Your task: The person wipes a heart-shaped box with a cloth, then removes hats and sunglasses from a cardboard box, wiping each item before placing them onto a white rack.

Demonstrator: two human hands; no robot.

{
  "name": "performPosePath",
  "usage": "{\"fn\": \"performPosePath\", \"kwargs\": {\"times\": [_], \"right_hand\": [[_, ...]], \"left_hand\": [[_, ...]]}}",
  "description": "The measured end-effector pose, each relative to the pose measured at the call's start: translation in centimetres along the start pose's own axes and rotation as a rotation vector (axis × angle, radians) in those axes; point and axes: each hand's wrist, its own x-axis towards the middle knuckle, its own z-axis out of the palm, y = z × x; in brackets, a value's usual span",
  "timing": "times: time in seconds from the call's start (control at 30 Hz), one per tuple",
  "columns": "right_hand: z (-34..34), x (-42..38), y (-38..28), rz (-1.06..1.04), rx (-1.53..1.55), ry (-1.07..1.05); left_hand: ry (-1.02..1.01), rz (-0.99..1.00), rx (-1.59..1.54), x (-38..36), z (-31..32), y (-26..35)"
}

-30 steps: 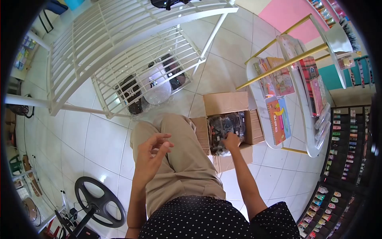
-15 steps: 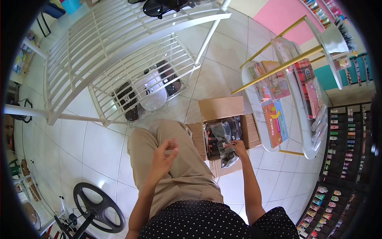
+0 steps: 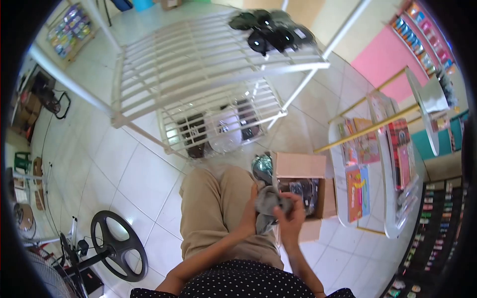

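Over my lap, beside the cardboard box [image 3: 300,164], both hands are on a soft-looking grey item in shiny plastic [image 3: 270,201]; its exact kind I cannot tell. My left hand [image 3: 250,212] grips it along its left side, with part of the fingers hidden behind it. On its right side, the fingers and thumb of my right hand [image 3: 292,217] are closed around its edge. A shiny, dark teal part [image 3: 262,166] sticks up above the grey portion. Inside the open box lie dark plastic-wrapped packets [image 3: 308,191].
A white slatted rack [image 3: 184,49] stands ahead, with dark items [image 3: 271,32] on top and wrapped black and white items [image 3: 223,131] below. To the right is a gold-framed marble shelf [image 3: 343,198] with books. A black steering-wheel-shaped ring [image 3: 119,246] is at left.
My right hand has lifted the grey wrapped item out of the box toward my lap. My left hand has moved right and joined it on the item. The view has shifted.
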Motion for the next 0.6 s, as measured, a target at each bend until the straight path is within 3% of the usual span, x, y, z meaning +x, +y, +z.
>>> {"fn": "performPosePath", "kwargs": {"times": [0.03, 0.07, 0.13, 0.17, 0.27, 0.33, 0.4, 0.43, 0.47, 0.53, 0.6], "right_hand": [[1.3, 0.3, -0.1, -0.247, -0.222, 0.011], [2.1, 0.6, -0.1, -0.492, -0.444, 0.034], [2.8, 2.4, -0.3, -0.553, -0.379, 0.093], [3.2, 3.4, -0.6, -0.591, -0.322, 0.154], [3.3, 5.6, -1.5, -0.573, -0.084, 0.096], [1.7, 6.0, -1.2, -0.622, -0.029, 0.127], [-1.2, 6.0, -1.5, -0.429, 0.250, -0.053], [-1.0, 6.5, -2.4, -0.502, 0.368, -0.082], [-0.7, 6.6, -4.5, -0.509, 0.370, -0.089], [0.5, 6.4, -9.8, -0.263, 0.122, -0.119], [2.9, 7.9, -13.7, -0.392, 0.097, -0.038]], "left_hand": [[0.011, 0.025, 0.007, -0.1, -0.4, 0.2], [0.025, 0.219, 0.293, -0.5, -0.8, -0.2], [0.057, 0.602, 0.865, -0.7, -1.1, -0.5], [0.064, 0.617, 0.870, -0.6, -1.1, -0.2], [0.123, 0.558, 0.813, -1.0, -0.4, 1.0], [0.090, 0.413, 0.429, -0.9, -0.4, 2.9], [0.096, 0.441, 0.263, -0.3, -0.6, 6.9], [0.101, 0.450, 0.089, 0.0, -0.4, 9.2], [0.072, 0.492, 0.027, 0.0, 0.5, 11.6], [0.041, 0.541, -0.034, 0.4, 2.0, 15.8], [-0.057, 0.573, 0.074, 1.0, 3.1, 18.6]]}}
